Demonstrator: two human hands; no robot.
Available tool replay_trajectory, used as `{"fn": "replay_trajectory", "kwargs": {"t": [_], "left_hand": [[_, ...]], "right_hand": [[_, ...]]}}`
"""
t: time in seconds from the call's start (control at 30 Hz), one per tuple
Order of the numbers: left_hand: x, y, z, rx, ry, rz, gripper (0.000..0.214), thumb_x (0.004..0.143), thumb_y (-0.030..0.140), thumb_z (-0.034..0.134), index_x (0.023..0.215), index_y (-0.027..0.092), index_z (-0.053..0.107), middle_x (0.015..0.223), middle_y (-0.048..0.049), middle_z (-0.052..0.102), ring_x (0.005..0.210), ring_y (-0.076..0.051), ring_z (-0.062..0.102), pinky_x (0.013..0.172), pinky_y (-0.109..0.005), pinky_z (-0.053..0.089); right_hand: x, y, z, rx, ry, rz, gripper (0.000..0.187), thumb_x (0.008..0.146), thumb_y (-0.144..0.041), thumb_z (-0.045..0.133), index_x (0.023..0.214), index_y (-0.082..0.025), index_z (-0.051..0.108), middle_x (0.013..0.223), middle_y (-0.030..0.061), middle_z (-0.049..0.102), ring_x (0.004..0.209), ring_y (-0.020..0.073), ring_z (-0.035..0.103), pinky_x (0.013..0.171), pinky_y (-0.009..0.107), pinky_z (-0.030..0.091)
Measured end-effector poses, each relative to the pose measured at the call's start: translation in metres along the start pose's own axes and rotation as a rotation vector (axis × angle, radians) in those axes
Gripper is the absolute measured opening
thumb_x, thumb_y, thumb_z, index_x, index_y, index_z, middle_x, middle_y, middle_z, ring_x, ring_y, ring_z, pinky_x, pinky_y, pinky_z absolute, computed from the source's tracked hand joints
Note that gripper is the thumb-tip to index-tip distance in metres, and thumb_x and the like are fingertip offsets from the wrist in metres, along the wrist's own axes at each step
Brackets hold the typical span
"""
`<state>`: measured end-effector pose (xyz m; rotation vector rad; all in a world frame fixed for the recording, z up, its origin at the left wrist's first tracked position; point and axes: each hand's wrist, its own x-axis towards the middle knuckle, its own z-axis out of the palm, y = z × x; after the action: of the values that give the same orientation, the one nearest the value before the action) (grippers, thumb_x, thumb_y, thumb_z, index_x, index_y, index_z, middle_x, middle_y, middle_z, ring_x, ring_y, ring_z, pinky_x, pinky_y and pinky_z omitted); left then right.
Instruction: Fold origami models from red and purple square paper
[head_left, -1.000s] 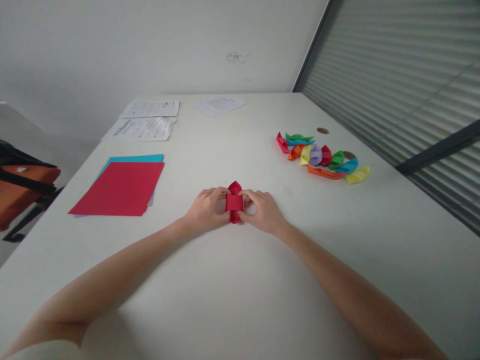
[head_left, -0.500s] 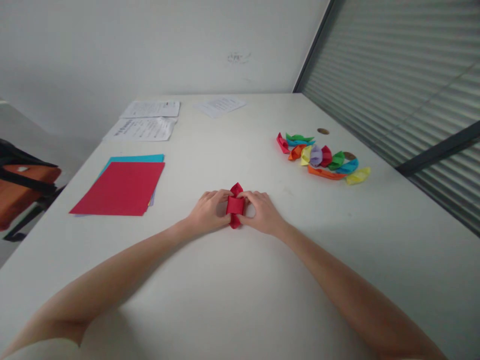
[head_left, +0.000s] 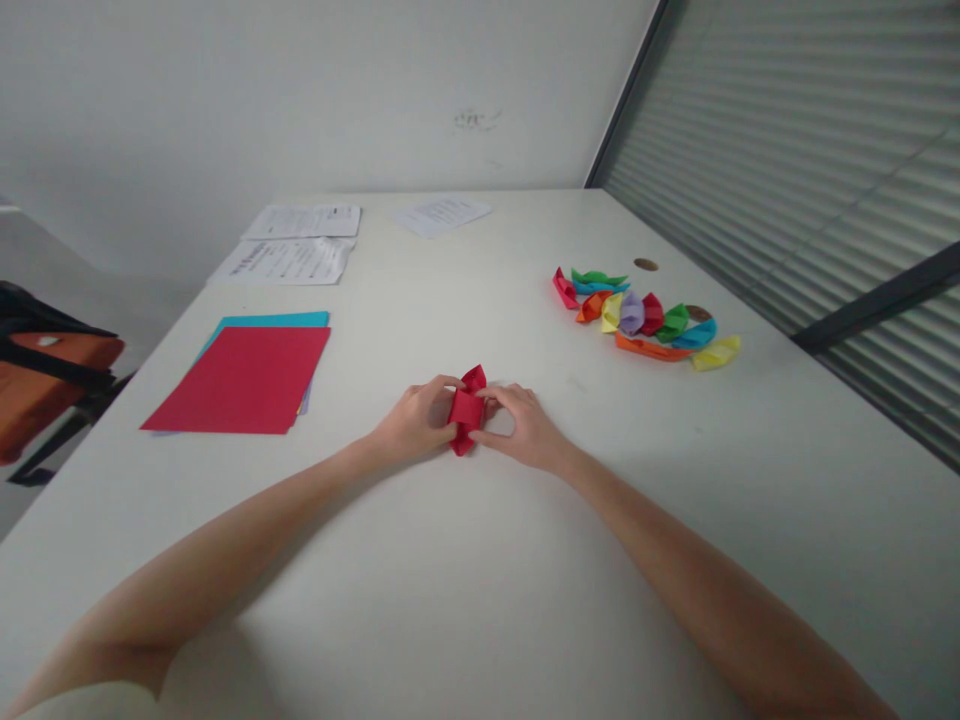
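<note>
Between my two hands, just above the middle of the white table (head_left: 465, 560), is a small red folded paper (head_left: 467, 408), with a square centre and a pointed flap at its far and near ends. My left hand (head_left: 416, 420) grips its left side, thumb at the near part and fingers at the far part. On the right side, the thumb and fingers of my right hand (head_left: 525, 425) curve round the paper and touch its edge. Parts of the fingers are hidden behind the folds.
A stack of coloured paper sheets (head_left: 236, 380), red on top, lies to the left. Several folded paper boats (head_left: 632, 313) in mixed colours sit to the right. Printed sheets (head_left: 289, 260) lie at the back left. An orange and black chair (head_left: 60, 380) stands beyond the left edge.
The red folded paper has turned slightly and shifted a little to the left. My right fingers have opened slightly from its middle towards its right edge.
</note>
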<state>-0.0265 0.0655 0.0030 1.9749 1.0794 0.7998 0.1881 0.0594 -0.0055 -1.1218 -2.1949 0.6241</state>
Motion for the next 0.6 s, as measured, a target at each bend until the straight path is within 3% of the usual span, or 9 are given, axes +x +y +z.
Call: {"fn": "replay_trajectory", "kwargs": {"t": [0.1, 0.2, 0.3, 0.47, 0.6], "left_hand": [[0.0, 0.0, -0.001, -0.189, -0.023, -0.07, 0.051, 0.074, 0.014, 0.058, 0.123, 0.02, 0.047, 0.102, -0.0087, 0.072, 0.087, -0.02, 0.069, 0.078, -0.033, 0.051], [-0.001, 0.0, 0.001, -0.232, -0.011, -0.097, 0.052, 0.071, 0.013, 0.058, 0.122, 0.019, 0.048, 0.097, -0.0076, 0.071, 0.082, -0.018, 0.067, 0.073, -0.03, 0.051], [-0.002, 0.003, 0.004, -0.265, -0.039, -0.113, 0.058, 0.07, 0.011, 0.057, 0.126, 0.02, 0.046, 0.094, -0.0056, 0.07, 0.078, -0.015, 0.064, 0.065, -0.026, 0.048], [-0.004, 0.008, 0.008, -0.296, -0.041, -0.121, 0.063, 0.068, 0.01, 0.057, 0.129, 0.02, 0.044, 0.09, -0.0042, 0.068, 0.071, -0.012, 0.06, 0.061, -0.023, 0.045], [-0.006, 0.01, 0.01, -0.298, -0.065, -0.135, 0.064, 0.069, 0.011, 0.057, 0.13, 0.021, 0.045, 0.09, -0.0037, 0.068, 0.069, -0.012, 0.059, 0.057, -0.021, 0.043]], "right_hand": [[0.0, 0.002, 0.004, 0.269, 0.095, 0.012, 0.038, 0.083, -0.036, 0.065, 0.116, -0.024, 0.049, 0.1, 0.0046, 0.065, 0.09, 0.0187, 0.06, 0.083, 0.036, 0.045], [0.003, 0.003, 0.007, 0.496, 0.229, 0.106, 0.044, 0.083, -0.035, 0.064, 0.12, -0.026, 0.041, 0.087, 0.0002, 0.062, 0.08, 0.0156, 0.06, 0.073, 0.031, 0.047], [0.006, 0.003, 0.007, 0.659, 0.259, 0.208, 0.05, 0.083, -0.037, 0.064, 0.126, -0.027, 0.041, 0.083, -0.0015, 0.06, 0.072, 0.0135, 0.06, 0.068, 0.029, 0.048], [0.008, 0.003, 0.004, 0.726, 0.239, 0.291, 0.034, 0.08, -0.041, 0.064, 0.108, -0.021, 0.059, 0.074, -0.0025, 0.057, 0.063, 0.0107, 0.056, 0.059, 0.025, 0.046], [0.008, -0.001, 0.001, 0.748, 0.245, 0.296, 0.036, 0.08, -0.039, 0.064, 0.11, -0.02, 0.062, 0.081, 0.0002, 0.063, 0.068, 0.0111, 0.058, 0.061, 0.025, 0.047]]}}
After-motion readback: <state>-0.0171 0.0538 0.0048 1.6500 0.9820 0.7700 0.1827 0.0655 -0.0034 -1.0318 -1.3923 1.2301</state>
